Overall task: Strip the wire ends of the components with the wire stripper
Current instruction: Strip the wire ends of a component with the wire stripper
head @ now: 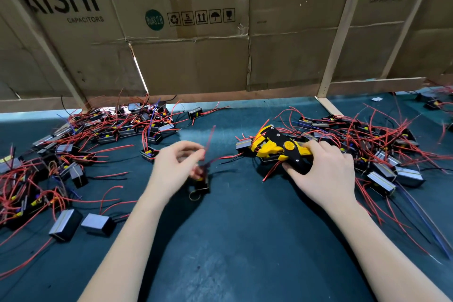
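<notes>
A wall of flattened cardboard cartons [196, 32], printed "AiSHi CAPACITORS" and braced by pale wooden battens [343, 29], stands along the far edge of the bench [232, 240], whose top is a dark teal mat; taking the wire stripper [282, 148] as landmark, it lies on the mat right of centre, yellow jaws pointing left and black handles running back to the right; left of the stripper, across a bare strip of mat, a broad heap of components [98, 135] spreads to the left edge, small black boxes with silvery faces trailing red wires, with a few blue and black ones; behind and to the right of the stripper a second heap [372, 144] of the same parts lies tangled, some touching the tool; the right hand [326, 174] rests over the stripper's handles, its grip curled round them with the thumb beneath and the fingers over the top; the left hand [176, 167], left of the stripper and blurred, has its grip loosely curled, thumb and fingertips pinched on the red wire [209, 142] of one component [202, 184]; that component hangs just below the fingers, near the mat, its wire rising above the hand; whether it touches the mat cannot be told.
</notes>
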